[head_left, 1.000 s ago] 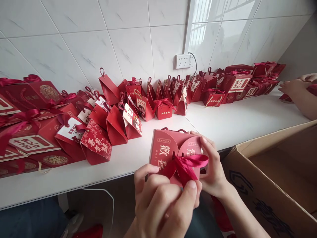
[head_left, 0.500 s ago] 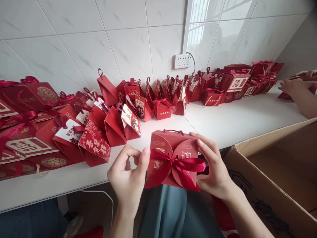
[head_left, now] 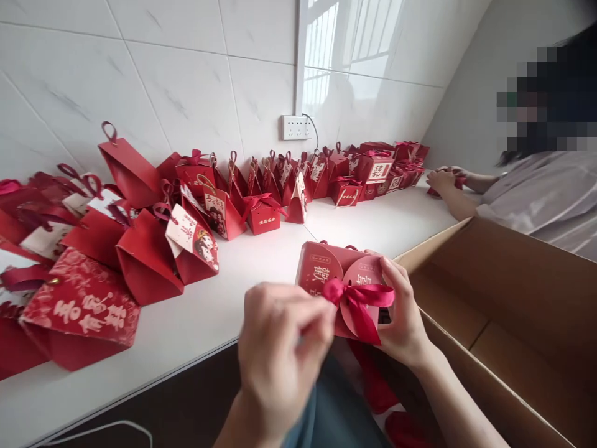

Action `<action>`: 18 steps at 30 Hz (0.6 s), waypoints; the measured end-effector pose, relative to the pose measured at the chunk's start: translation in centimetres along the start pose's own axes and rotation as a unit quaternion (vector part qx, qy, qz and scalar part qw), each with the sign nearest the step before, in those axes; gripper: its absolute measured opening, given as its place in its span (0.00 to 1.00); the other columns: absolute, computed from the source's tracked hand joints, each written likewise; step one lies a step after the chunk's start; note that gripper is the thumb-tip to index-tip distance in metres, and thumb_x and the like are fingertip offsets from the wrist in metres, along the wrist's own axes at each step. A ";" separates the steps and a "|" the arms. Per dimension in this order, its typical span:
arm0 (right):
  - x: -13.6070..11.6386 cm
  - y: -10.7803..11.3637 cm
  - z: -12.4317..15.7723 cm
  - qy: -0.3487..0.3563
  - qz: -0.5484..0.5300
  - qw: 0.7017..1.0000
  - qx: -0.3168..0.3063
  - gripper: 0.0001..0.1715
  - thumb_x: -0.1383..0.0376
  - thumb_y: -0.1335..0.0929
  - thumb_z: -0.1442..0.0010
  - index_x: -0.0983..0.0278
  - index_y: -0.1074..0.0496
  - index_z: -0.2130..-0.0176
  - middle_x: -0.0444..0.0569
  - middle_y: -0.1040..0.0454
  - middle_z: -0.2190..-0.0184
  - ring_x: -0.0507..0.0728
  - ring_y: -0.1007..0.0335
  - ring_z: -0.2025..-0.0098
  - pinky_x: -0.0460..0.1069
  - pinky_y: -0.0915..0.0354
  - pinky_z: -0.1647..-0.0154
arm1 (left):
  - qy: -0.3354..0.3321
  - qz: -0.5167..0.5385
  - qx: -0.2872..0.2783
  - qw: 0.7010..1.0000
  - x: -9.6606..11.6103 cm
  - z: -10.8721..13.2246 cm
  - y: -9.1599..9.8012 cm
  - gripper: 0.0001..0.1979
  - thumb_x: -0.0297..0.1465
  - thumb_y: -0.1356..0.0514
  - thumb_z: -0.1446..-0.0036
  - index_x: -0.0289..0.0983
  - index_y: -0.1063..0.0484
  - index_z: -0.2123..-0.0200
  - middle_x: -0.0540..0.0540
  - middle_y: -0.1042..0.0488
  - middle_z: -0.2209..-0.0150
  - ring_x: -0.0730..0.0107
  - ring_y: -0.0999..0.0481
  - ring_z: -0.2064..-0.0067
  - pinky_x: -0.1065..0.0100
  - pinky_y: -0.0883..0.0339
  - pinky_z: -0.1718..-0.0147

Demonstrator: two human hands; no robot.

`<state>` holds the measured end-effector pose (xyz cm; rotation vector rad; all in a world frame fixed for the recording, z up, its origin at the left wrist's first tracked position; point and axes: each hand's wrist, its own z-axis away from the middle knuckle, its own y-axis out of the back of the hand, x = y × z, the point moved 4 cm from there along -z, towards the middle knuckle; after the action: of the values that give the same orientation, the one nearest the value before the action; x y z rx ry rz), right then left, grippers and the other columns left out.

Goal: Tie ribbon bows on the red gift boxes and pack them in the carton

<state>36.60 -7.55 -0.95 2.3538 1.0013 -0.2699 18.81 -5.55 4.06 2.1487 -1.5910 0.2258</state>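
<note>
A red gift box (head_left: 321, 264) with gold lettering and rounded flaps is tilted toward me above the counter's front edge. Gripping its right side is my right hand (head_left: 405, 317), thumb and fingers around the edge. A dark red satin ribbon (head_left: 366, 295) is tied in a bow across the front of the box. My left hand (head_left: 284, 348), slightly blurred, is closed in a pinch at the bow's left side and covers the box's lower left part. The ribbon's left loop is mostly hidden behind those fingers.
Several finished red boxes (head_left: 149, 252) line the white counter (head_left: 219, 311) along the tiled wall. An open cardboard carton (head_left: 489, 305) stands at my right. Beyond it, another person's hands (head_left: 443, 180) hold something red at the counter. A power socket (head_left: 297, 127) is on the wall.
The view has swung to the right, bringing the other person into sight. My left hand has moved from the box's left edge across its front to the bow. My right hand keeps its hold.
</note>
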 end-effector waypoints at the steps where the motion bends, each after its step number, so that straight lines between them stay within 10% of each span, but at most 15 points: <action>1: 0.1 0.4 0.3 -0.011 0.005 1.000 0.009 0.53 0.68 0.27 0.49 0.53 0.56 0.34 0.57 0.45 0.41 0.68 0.43 0.39 0.62 0.30 0.49 | -0.062 -0.017 0.004 0.998 1.2 0.2 -0.5 0.07 0.21 0.38 0.48 0.37 0.28 0.67 0.50 0.28 0.72 0.74 0.28 0.68 0.66 0.32 0.61; 6: 0.1 2.9 1.7 -0.056 0.051 0.996 0.046 0.48 0.67 0.30 0.46 0.49 0.55 0.35 0.54 0.45 0.40 0.68 0.44 0.39 0.65 0.32 0.48 | -0.159 0.003 -0.007 0.987 4.0 1.2 -2.9 0.07 0.18 0.37 0.53 0.34 0.26 0.69 0.51 0.26 0.73 0.75 0.27 0.71 0.62 0.33 0.59; 18: -1.7 7.8 3.3 -0.075 0.167 0.980 0.083 0.44 0.62 0.30 0.44 0.53 0.53 0.35 0.55 0.44 0.40 0.65 0.42 0.40 0.63 0.33 0.45 | -0.086 0.094 -0.025 0.991 6.7 1.9 -6.2 0.10 0.20 0.35 0.53 0.39 0.27 0.68 0.53 0.26 0.73 0.72 0.24 0.69 0.55 0.28 0.53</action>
<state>41.08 -14.78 0.26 2.5587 0.5176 -0.4062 26.48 -10.80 3.43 2.0267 -1.8793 0.0583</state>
